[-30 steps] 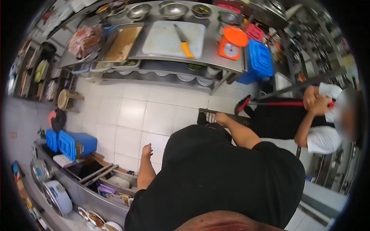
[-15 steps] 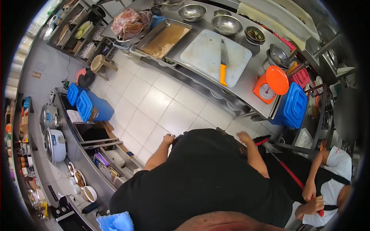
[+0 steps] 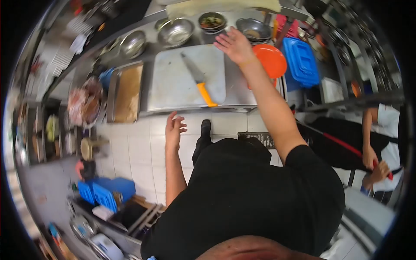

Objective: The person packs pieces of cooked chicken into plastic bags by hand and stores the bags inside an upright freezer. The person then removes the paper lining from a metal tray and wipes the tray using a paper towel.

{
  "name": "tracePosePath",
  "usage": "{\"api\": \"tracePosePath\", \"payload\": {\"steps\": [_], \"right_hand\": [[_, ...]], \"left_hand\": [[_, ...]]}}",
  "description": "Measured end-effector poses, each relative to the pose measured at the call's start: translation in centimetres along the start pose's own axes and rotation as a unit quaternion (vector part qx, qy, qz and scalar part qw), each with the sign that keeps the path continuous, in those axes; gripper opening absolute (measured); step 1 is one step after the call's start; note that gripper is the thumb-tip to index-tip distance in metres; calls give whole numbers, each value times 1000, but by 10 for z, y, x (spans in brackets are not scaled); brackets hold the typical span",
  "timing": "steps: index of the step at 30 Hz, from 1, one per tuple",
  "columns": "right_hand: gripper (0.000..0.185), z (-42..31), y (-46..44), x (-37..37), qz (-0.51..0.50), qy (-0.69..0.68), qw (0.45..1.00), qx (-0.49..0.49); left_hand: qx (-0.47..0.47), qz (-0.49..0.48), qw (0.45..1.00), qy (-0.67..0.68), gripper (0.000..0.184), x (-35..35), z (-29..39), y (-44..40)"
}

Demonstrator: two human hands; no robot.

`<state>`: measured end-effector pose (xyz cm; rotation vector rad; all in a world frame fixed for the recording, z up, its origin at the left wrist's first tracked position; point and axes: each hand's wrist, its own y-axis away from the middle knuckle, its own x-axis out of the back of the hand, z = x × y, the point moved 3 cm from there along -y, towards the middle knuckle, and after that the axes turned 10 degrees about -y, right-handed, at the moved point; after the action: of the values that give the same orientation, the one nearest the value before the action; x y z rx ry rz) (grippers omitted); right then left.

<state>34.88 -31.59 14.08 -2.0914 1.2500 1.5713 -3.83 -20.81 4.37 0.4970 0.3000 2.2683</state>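
Note:
My right hand [image 3: 235, 45] is stretched over the steel counter with its fingers apart and nothing in it, between the white cutting board [image 3: 171, 78] and a dark-rimmed metal bowl [image 3: 253, 30]. Beneath my right forearm is an orange scale [image 3: 273, 61], partly hidden. A knife with a yellow handle [image 3: 203, 92] lies on the board. My left hand [image 3: 174, 129] hangs empty in front of the counter edge, below the board, fingers spread. A bowl of green food [image 3: 212, 21] stands behind the board.
On the counter's left are a metal tray [image 3: 112, 93] and a bag of meat [image 3: 82, 104]. A blue lidded bin [image 3: 301, 60] stands right of the counter. A co-worker [image 3: 388, 147] at the right holds a red-handled pole [image 3: 344, 144]. A stool [image 3: 89, 147] is at the left.
My right hand has risen from beside my body to above the counter. My left hand has come forward towards the counter edge. The view has turned and the counter appears nearer.

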Motion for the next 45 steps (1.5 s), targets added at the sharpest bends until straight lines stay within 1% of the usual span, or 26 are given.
{"api": "tracePosePath", "payload": {"steps": [3, 5, 7, 8, 9, 10, 12, 14, 17, 18, 20, 21, 22, 23, 24, 25, 26, 28, 29, 31, 33, 35, 38, 39, 42, 45], "right_hand": [[67, 10, -45, 17, 128, -104, 985, 42], [68, 12, -77, 49, 77, -106, 988, 86], [71, 7, -98, 71, 101, -90, 986, 92], [59, 6, -104, 82, 80, -158, 981, 77], [68, -3, -133, 100, 120, -50, 985, 115], [65, -19, -150, 119, 152, 10, 979, 136], [49, -18, -137, 97, 265, 39, 952, 147], [37, -11, -137, 88, 309, 40, 939, 145], [14, -33, -141, 96, 286, 97, 939, 162], [14, -39, -150, 102, 270, 97, 945, 160], [16, -59, -157, 120, 250, 92, 949, 168], [19, -45, -131, 79, 288, 86, 935, 186], [18, -48, -129, 78, 296, 56, 936, 181], [13, -48, -121, 69, 217, 62, 958, 178], [14, -46, -106, 65, 189, 18, 971, 142], [14, -28, -84, 46, 168, 10, 971, 167], [17, -16, -65, 37, 226, 37, 953, 197], [23, 9, -5, 14, 222, 44, 966, 128], [23, 20, 21, 11, 215, 52, 966, 133], [25, 30, 76, 16, 221, 57, 964, 134], [31, 38, 114, 17, 233, 56, 963, 124], [28, 40, 145, 39, 253, 66, 956, 130], [29, 37, 182, 47, 292, 95, 939, 156], [29, 37, 194, 47, 306, 107, 931, 166], [29, 38, 213, 63, 335, 146, 911, 193], [30, 45, 215, 75, 341, 158, 910, 177]], "left_hand": [[-65, -52, 996, -21, 47, 12, 55, -44], [-88, -106, 990, -24, 45, 27, 69, -73], [-102, -140, 985, -15, 43, 41, 83, -107], [-98, -161, 982, -25, 42, 49, 83, -126], [-95, -182, 978, -38, 41, 53, 82, -146], [-102, -199, 973, -52, 42, 55, 86, -161], [-127, -223, 962, -88, 42, 51, 97, -192], [-177, -239, 948, -112, 43, 36, 111, -216], [-248, -255, 928, -116, 42, -1, 132, -221], [-268, -262, 920, -115, 41, -13, 137, -224], [-210, -298, 928, -82, 40, -33, 148, -227], [-181, -321, 927, -71, 40, -46, 153, -230], [-155, -334, 927, -63, 40, -56, 154, -234], [-132, -353, 924, -57, 40, -67, 157, -239], [-138, -372, 917, -36, 39, -80, 156, -249], [-144, -397, 906, -16, 38, -95, 155, -256], [-127, -403, 906, -13, 38, -107, 164, -256], [-100, -416, 904, -6, 38, -136, 178, -265], [-90, -418, 904, -2, 39, -154, 180, -276], [-57, -445, 894, 13, 57, -199, 165, -314], [-43, -428, 901, -50, 69, -237, 172, -338], [-21, -386, 918, -89, 85, -255, 182, -334], [48, -357, 923, -133, 84, -278, 201, -325], [70, -353, 923, -138, 73, -294, 192, -341], [49, -372, 916, -141, 65, -324, 178, -371], [69, -355, 919, -157, 46, -318, 205, -341]]}}
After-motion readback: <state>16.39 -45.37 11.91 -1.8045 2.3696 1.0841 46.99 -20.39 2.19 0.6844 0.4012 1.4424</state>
